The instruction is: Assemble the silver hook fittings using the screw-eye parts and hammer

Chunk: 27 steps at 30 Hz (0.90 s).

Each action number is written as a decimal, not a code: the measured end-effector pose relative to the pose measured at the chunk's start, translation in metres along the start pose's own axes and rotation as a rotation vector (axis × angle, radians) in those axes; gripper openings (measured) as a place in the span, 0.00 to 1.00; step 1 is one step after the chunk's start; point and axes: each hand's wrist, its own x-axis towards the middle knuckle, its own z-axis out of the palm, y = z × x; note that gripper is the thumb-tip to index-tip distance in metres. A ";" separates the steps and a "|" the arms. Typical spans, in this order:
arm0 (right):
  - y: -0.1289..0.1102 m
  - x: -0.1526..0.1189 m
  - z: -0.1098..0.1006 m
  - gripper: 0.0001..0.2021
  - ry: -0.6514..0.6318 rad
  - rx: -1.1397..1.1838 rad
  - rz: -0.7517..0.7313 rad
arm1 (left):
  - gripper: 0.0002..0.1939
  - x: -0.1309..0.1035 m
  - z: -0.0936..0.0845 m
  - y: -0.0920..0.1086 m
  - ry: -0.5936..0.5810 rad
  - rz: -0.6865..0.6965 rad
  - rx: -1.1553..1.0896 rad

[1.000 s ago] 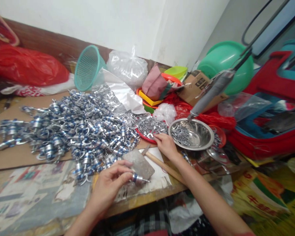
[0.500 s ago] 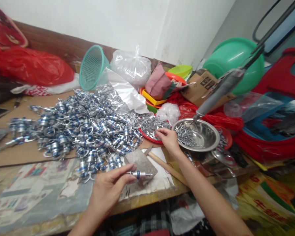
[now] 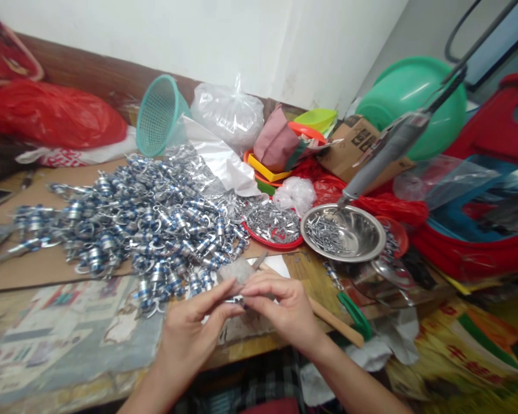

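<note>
Between the thumb and fingers of my left hand (image 3: 187, 330) is a small silver-and-blue metal fitting (image 3: 233, 300), mostly covered by the fingers. My right hand (image 3: 287, 305) is closed in a pinch at the fitting's right end; whatever its fingertips hold is hidden. Just behind both hands lies a grey metal block (image 3: 235, 272), partly covered. A wooden-handled tool (image 3: 339, 323) passes under my right hand. To the left spreads a large pile of similar blue-and-silver fittings (image 3: 155, 224). Small flat metal pieces fill a red plate (image 3: 280, 247) beyond my right hand.
A steel bowl (image 3: 366, 238) of thin metal pins stands right of the plate, with a grey-handled tool (image 3: 371, 161) hanging above it. A green-handled item (image 3: 354, 316) lies near the table's front edge. Behind the pile are a turquoise basket (image 3: 159, 115) and plastic bags (image 3: 228, 115).
My right hand has come back from the red plate to the fitting in my left hand. The green-handled item, earlier hidden behind my right forearm, now shows.
</note>
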 end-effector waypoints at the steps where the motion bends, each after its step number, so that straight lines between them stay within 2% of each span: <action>1: 0.000 0.000 0.001 0.05 0.003 0.009 -0.007 | 0.12 0.000 -0.001 0.000 -0.003 0.002 0.002; 4: 0.000 -0.004 0.004 0.05 0.002 -0.012 -0.047 | 0.09 -0.001 -0.003 0.000 -0.038 -0.002 -0.016; 7: -0.001 -0.010 0.003 0.08 0.023 -0.171 -0.144 | 0.07 -0.001 -0.006 0.001 -0.055 -0.071 -0.077; 9: 0.000 -0.014 0.000 0.14 0.014 -0.339 -0.305 | 0.06 0.000 -0.008 0.004 -0.061 -0.153 -0.127; 12: 0.003 -0.017 -0.007 0.16 -0.101 -0.586 -0.593 | 0.07 0.002 -0.009 0.008 -0.080 -0.208 -0.162; 14: 0.004 -0.016 -0.010 0.17 -0.176 -0.686 -0.701 | 0.07 0.003 -0.010 0.010 -0.082 -0.184 -0.129; 17: 0.004 -0.013 -0.013 0.18 -0.200 -0.738 -0.772 | 0.06 0.003 -0.011 0.013 -0.066 -0.117 -0.050; 19: 0.005 -0.011 -0.012 0.18 -0.176 -0.737 -0.763 | 0.06 0.003 -0.012 0.013 -0.060 -0.077 -0.024; 21: 0.006 -0.011 -0.008 0.18 -0.136 -0.696 -0.697 | 0.06 0.004 -0.013 0.011 -0.081 -0.095 -0.038; 25: 0.008 -0.016 0.002 0.13 -0.087 -0.530 -0.447 | 0.10 0.002 -0.011 0.001 -0.136 -0.275 -0.224; 27: 0.007 -0.015 0.002 0.09 -0.102 -0.460 -0.284 | 0.18 0.000 -0.008 -0.005 -0.140 -0.346 -0.363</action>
